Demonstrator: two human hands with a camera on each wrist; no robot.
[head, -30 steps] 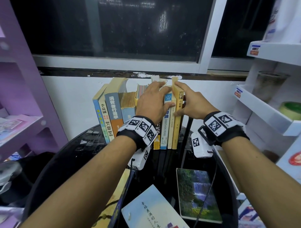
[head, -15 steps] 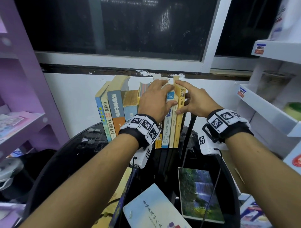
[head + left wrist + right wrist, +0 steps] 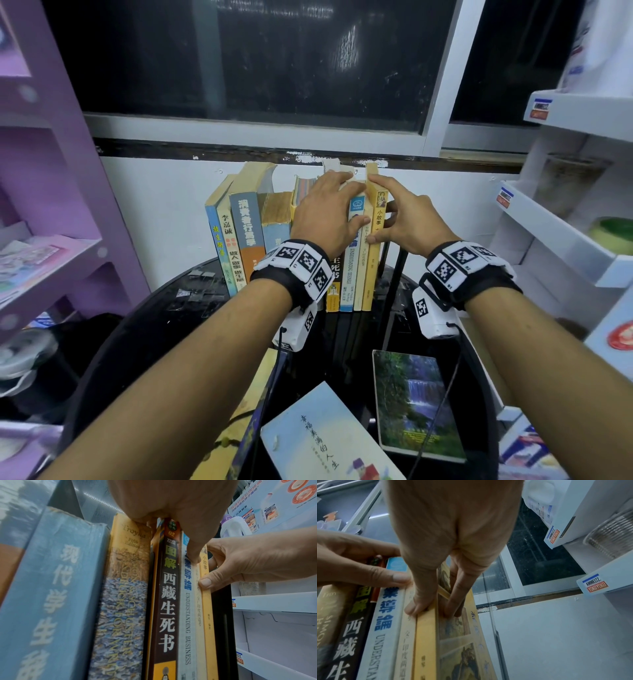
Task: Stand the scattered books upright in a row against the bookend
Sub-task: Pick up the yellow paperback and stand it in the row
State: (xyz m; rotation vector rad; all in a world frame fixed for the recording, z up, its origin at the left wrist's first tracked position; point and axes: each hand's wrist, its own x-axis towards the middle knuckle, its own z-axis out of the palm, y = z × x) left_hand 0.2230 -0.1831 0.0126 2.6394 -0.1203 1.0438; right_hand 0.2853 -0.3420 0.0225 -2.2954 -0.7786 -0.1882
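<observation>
1. Straightening is the step in hand: the left hand (image 3: pixel 325 212) lies over the tops of the middle books of the upright row of paperbacks (image 3: pixel 294 240) at the table's far edge, fingers stretched across them and thumb pressed flat on the white-and-blue "Understanding Business" spine (image 3: pixel 187 615).
2. The right hand (image 3: pixel 407 222) pinches the thin yellow-spined book (image 3: pixel 425 635) at the row's right end, thumb on the spine and fingers (image 3: pixel 453 601) pressed together on its cover.
3. That yellow book stands just beside the black metal bookend (image 3: pixel 221 622); I cannot tell whether cover and bookend touch.
4. Judging from this, the next move calls for seating the yellow book flush and upright, then letting go gently so the thin volumes do not lean.
5. Books at the row's left end tilt leftward, so they may need squaring too.
6. Still flat near the round black glass table's (image 3: pixel 161 322) near edge lie a pale-blue softcover with Chinese script (image 3: pixel 325 438), a waterfall-cover book (image 3: pixel 411 401) and a tan book (image 3: pixel 253 404) partly under the left forearm; these remain to be stood up.
7. Wrist-camera cables hang over the flat books and could snag a reach; purple shelving (image 3: pixel 51 240) and a white display rack (image 3: pixel 561 233) flank the table.
</observation>
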